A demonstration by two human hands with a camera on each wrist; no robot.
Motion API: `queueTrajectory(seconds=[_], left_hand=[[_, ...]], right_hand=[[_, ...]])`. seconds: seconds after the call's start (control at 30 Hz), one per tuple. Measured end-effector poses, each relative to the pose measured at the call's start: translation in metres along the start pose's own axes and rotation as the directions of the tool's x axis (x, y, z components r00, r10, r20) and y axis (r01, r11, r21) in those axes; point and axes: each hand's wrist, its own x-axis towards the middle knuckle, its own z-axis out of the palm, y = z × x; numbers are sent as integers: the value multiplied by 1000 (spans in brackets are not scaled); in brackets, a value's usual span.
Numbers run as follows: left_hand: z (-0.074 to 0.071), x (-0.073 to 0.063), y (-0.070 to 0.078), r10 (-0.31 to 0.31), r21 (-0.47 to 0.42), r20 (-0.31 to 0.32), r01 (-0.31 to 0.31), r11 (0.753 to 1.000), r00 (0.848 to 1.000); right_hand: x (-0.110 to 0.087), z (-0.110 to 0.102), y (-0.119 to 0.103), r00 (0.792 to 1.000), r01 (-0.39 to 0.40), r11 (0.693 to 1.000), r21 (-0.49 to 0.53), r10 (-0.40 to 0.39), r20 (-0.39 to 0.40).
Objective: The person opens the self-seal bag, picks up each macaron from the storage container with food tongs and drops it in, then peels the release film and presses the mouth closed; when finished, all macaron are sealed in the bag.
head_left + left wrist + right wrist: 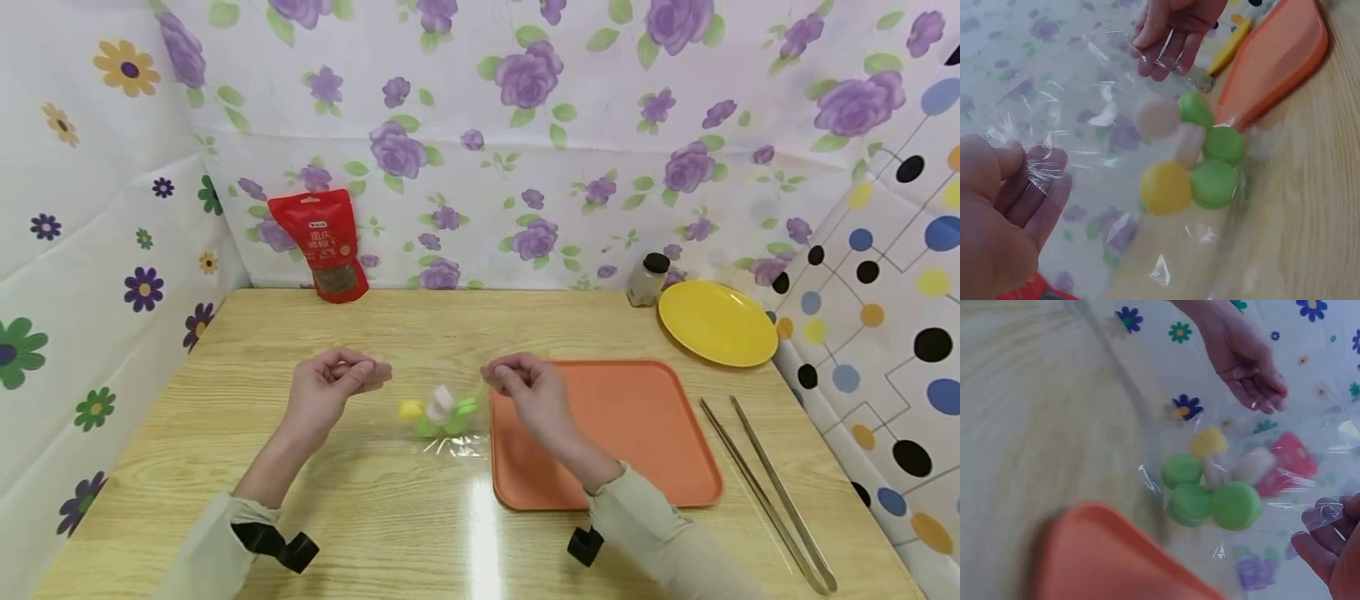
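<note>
A clear plastic bag (459, 447) hangs between the two hands over the table, just left of the orange tray. Inside it lie several macarons bunched low: green macarons (1215, 183), a yellow macaron (1165, 187) and pale pinkish-white macarons (1157, 115). The left hand (322, 385) pinches one upper edge of the bag between thumb and fingers. On the opposite side the right hand (531, 390) pinches the other upper edge, above the tray's left part. In both wrist views the film stretches and wrinkles at the fingertips.
The orange tray (615, 433) lies on the wooden table (405, 533) with long metal tongs (780, 492) to its right. Behind it are a yellow plate (716, 325) and a black-lidded jar (647, 283). A red pouch (322, 246) stands at the back left, against the flowered cloth.
</note>
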Motion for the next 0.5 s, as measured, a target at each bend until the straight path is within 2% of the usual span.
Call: queueTrajectory(seconds=[0.1,0.2,0.27,0.33,0.5], left_hand=[[6,-4,19,74,-40,-38,-76,996,996],[13,-8,42,170,-69,-67,-175,982,983],[18,-11,54,213,-85,-75,-219,972,974],[23,-15,62,237,-78,-71,-242,967,969],[33,-22,68,229,-64,-65,-233,970,971]], right_hand=[[7,-10,-22,994,112,993,-35,-112,13],[10,-18,-49,968,251,967,-43,-250,23],[10,-25,-63,952,307,950,-59,-306,22],[10,-29,-73,946,325,944,-65,-324,21],[6,-36,-80,964,266,962,-63,-265,32]])
